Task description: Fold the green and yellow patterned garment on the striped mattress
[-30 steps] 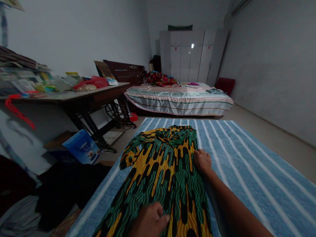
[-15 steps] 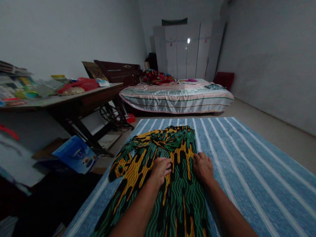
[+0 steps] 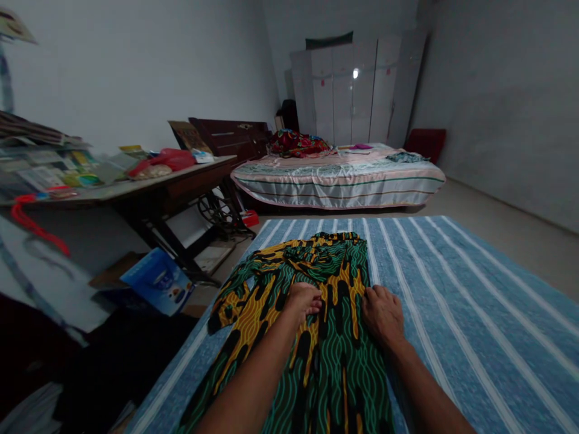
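A long dress (image 3: 348, 361) with a green, black and yellow wavy pattern lies lengthwise before me, its collar at the far end. One sleeve is folded across the upper part and a cuff sticks out at the left. My left hand (image 3: 304, 299) is closed at the middle of the dress, its fingers curled in against the fabric. At the right edge of the dress, my right hand (image 3: 383, 310) is closed with bent fingers on the cloth. The fingertips of both hands are partly hidden.
Under the dress spreads a blue and white striped bed cover (image 3: 461, 307). Left stands a sewing machine table (image 3: 181, 181) loaded with bags and boxes, a blue box (image 3: 158, 282) below it. Beyond are another bed (image 3: 339, 187) and a wardrobe (image 3: 341, 96).
The view has turned slightly left, so everything sits further right. The fingers of my left hand have curled in more tightly. My right hand stays at the dress's edge.
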